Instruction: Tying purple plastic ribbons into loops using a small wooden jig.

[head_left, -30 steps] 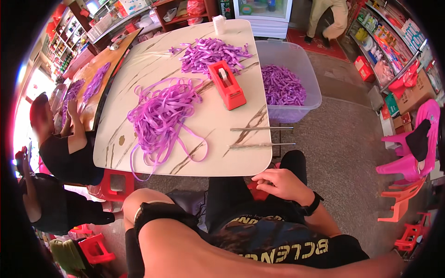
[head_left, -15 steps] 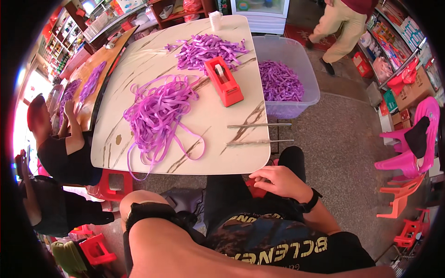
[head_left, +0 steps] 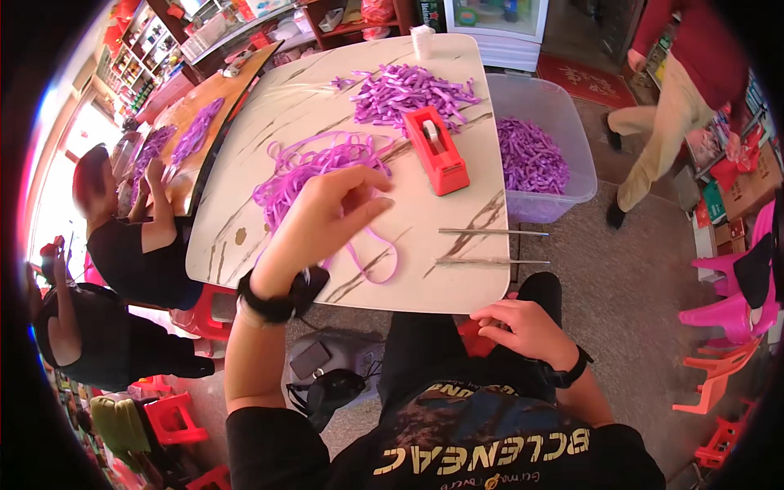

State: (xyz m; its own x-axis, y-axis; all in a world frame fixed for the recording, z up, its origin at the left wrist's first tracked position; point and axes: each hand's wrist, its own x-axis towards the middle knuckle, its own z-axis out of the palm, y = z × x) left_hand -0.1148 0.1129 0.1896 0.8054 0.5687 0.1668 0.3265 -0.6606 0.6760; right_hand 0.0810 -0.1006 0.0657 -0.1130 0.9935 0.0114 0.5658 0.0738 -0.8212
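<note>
My left hand (head_left: 331,208) reaches over the table (head_left: 392,286), its thumb and fingers apart with nothing seen between them. Below it lies a tangled heap of long purple ribbon (head_left: 286,180), partly hidden by the hand and wrist. A loop of ribbon curves out toward the table's near edge. My right hand (head_left: 527,331) rests low at the near right corner, fingers loosely bent and slightly apart, holding nothing I can see. A red tape dispenser (head_left: 438,151) stands beyond the left hand, next to a pile of short cut purple ribbon pieces (head_left: 408,94).
Two thin metal rods (head_left: 494,233) jut over the table's right edge. A clear plastic bin (head_left: 576,155) of purple pieces stands beside it. A white spool (head_left: 421,41) is at the back. Two people (head_left: 135,245) are at the left; another person (head_left: 670,114) walks at the right.
My left arm has swung up from below, bringing the left hand over the ribbon heap. The right hand stays low by the corner. At the right, the walking person has come nearer.
</note>
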